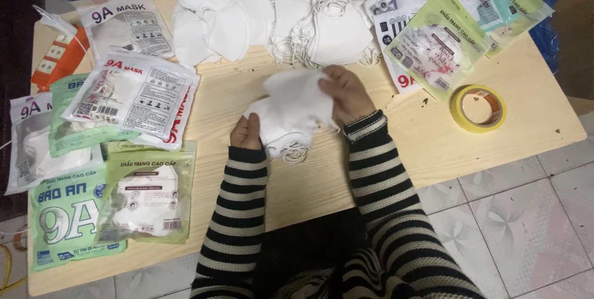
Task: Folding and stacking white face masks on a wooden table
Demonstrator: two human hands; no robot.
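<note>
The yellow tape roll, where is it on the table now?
In the head view, the yellow tape roll lies flat near the table's right edge, right of the right hand, just below the green mask packets.

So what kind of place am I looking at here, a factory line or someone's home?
Likely a home or small workshop used for hand packing: a low wooden table on a tiled floor, a heap of loose white masks, sealed mask packets and a tape roll.

Both hands are meeting at centre, striped sleeves reaching forward.
Left hand (246,132) is curling into a loose fist; right hand (348,93) is pinching with bent fingers (327,86).
</note>
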